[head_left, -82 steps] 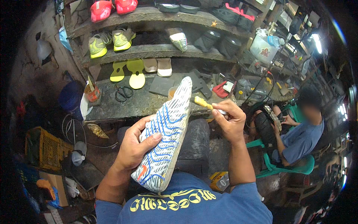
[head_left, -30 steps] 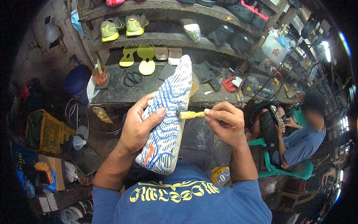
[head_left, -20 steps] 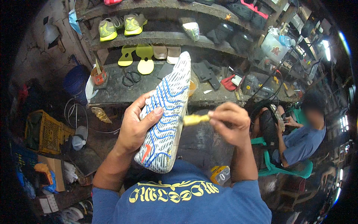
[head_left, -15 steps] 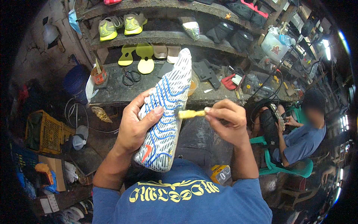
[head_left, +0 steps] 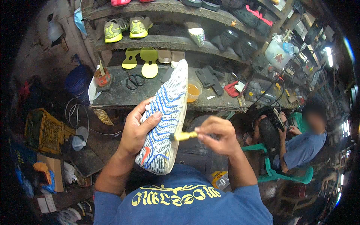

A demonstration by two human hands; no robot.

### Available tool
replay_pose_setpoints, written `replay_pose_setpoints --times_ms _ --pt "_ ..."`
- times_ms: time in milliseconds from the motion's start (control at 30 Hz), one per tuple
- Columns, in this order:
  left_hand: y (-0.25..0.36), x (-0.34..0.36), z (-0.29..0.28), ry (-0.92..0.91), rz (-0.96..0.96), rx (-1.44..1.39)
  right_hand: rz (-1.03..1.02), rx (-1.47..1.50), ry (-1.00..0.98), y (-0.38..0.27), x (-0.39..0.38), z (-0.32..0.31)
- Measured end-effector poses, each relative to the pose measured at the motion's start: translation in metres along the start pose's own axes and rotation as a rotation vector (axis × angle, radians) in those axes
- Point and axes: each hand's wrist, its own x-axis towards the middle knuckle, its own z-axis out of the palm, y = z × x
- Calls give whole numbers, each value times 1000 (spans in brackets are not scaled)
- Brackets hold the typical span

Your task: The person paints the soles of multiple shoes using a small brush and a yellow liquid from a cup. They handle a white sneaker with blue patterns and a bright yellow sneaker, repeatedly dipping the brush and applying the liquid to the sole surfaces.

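Observation:
My left hand (head_left: 139,129) grips a white sneaker (head_left: 165,123) with dark dashes, wavy blue lines and a red mark. Its thumb lies across the upper, and the shoe is held up on its side with the toe pointing away from me. Between the thumb and fingers of my right hand (head_left: 219,135) is a small yellow-handled brush (head_left: 185,135). The dark bristle end touches the shoe's side near the sole edge. Beyond the shoe, a clear tub of amber liquid (head_left: 193,91) stands on the workbench (head_left: 112,98).
Scissors (head_left: 134,81), an orange-red can (head_left: 102,78), yellow-green insoles (head_left: 149,65) and a red item (head_left: 232,89) lie on the bench. Shelves behind hold grey-and-lime sneakers (head_left: 139,28). A yellow crate (head_left: 45,131) stands at left. Another person (head_left: 303,146) sits at right on a green chair (head_left: 288,174).
The brush in my right hand has moved down along the shoe toward the heel. The shoe has shifted slightly nearer to me, and the tub behind it shows more.

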Motion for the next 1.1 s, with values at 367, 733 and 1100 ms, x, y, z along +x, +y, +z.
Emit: replay_pose_setpoints --times_ms 367,733,1100 --pt "12 -23 -39 25 176 -261 446 -1023 -72 86 59 -23" --pt "-15 -15 -86 104 -56 -641 223 -838 -115 120 51 -24" --pt "-12 8 -65 185 110 -235 542 -101 76 167 21 -25"
